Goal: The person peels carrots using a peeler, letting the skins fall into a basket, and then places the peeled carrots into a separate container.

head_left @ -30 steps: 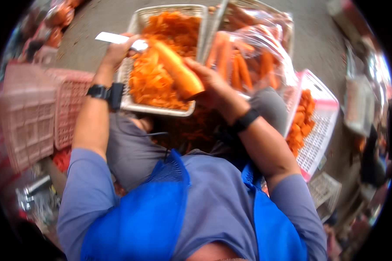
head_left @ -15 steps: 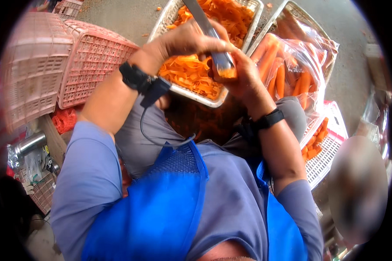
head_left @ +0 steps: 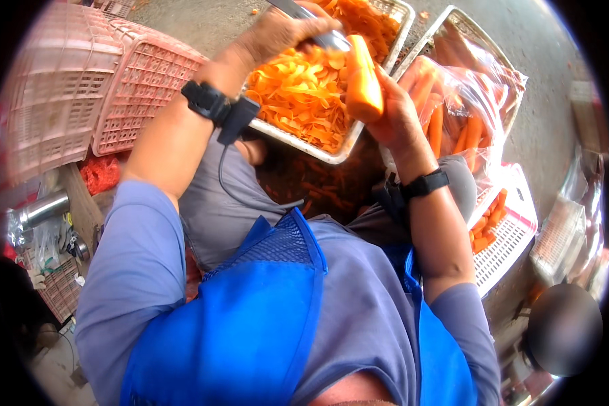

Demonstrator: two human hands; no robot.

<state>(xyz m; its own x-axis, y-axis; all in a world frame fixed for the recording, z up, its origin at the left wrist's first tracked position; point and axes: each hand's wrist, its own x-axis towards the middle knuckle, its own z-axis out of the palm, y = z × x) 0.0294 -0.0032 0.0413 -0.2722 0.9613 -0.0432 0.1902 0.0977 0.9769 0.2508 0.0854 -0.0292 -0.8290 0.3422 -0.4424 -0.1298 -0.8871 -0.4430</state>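
My left hand (head_left: 274, 32) is closed round a long metal peeler (head_left: 333, 41). The peeler's end is close to the top of an orange carrot (head_left: 364, 84); I cannot tell whether they touch. My right hand (head_left: 397, 111) grips the carrot from its right side, with the thick end tilted down toward me. Beneath both hands is a white crate (head_left: 337, 157) heaped with wide orange carrot peelings (head_left: 298, 101).
To the right stands another crate (head_left: 446, 13) with carrots in a clear plastic bag (head_left: 484, 101). Nearer, a white basket (head_left: 504, 254) holds orange carrots (head_left: 490, 223). Pink plastic crates (head_left: 145, 88) stand at the left. A metal cylinder (head_left: 44, 208) lies below them.
My left hand has drawn the peeler up and left, off the carrot's near end. My right hand has turned the carrot, which now shows more of its length.
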